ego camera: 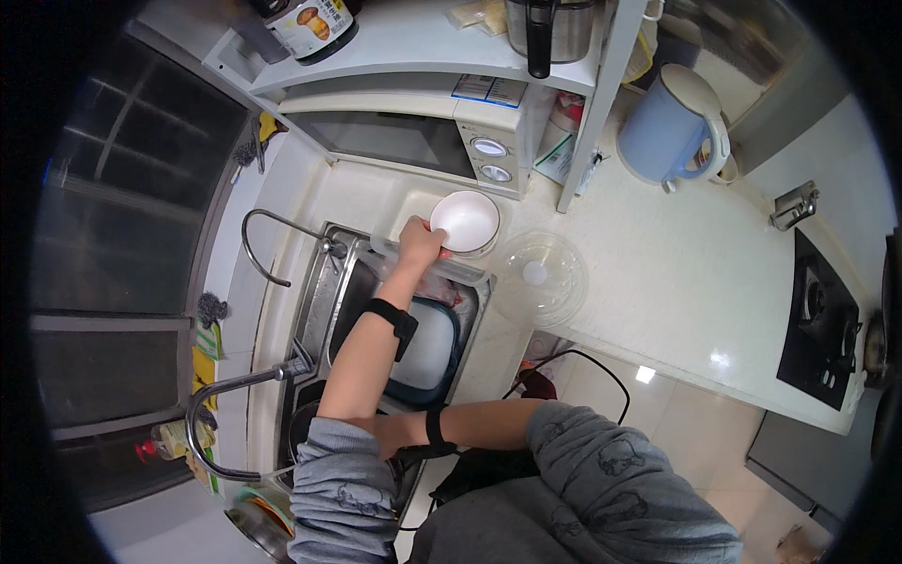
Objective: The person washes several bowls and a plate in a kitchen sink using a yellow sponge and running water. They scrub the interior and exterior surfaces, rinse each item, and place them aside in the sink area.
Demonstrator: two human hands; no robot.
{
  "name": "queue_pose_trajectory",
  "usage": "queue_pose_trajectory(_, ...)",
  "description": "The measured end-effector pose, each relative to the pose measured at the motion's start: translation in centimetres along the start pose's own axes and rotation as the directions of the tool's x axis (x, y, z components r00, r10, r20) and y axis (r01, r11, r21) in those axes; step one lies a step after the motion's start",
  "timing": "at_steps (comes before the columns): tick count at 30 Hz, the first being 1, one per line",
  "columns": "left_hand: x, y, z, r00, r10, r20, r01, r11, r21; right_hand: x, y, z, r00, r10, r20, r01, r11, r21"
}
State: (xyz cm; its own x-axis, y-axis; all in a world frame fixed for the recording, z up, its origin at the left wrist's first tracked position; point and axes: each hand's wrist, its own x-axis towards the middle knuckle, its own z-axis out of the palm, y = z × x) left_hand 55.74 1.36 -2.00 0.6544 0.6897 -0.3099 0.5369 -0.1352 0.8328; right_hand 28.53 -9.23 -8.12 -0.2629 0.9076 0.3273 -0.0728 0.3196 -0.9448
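Observation:
My left hand grips the near left rim of a white bowl, its thumb over the inner edge. The bowl is at a clear plastic bin behind the sink; whether it rests in it is unclear. My right forearm crosses beneath my left one; only the back part of my right hand shows, its fingers hidden. In the steel sink lie a dark-rimmed pale tub and a pinkish item. A clear round plastic lid lies on the counter right of the bowl.
A large curved faucet and a thin one stand left of the sink. A microwave is under a shelf. An electric kettle and a gas hob are at the right. A black cable loops near my right arm.

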Motion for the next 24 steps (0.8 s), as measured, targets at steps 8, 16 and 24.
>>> queue_pose_trajectory(8, -4.5, 2.1, -3.5, 0.966, -0.066, 0.25, 0.056, 0.997, 0.047, 1.6, -5.8, -3.1, 0.925, 0.19, 0.33, 0.009, 0.856, -0.518)
queue_pose_trajectory(16, -24.3, -10.6, -23.6, 0.964, -0.248, -0.093, 0.162, 0.829, -0.535, 1.3, -3.5, -4.1, 0.895, 0.157, 0.418, 0.113, 0.826, -0.553)
queue_pose_trajectory(24, -36.7, -23.1, -34.3, 0.701, -0.627, -0.339, -0.089, 0.395, -0.914, 5.0, -6.6, -2.5, 0.915, 0.235, 0.329, -0.016, 0.835, -0.55)
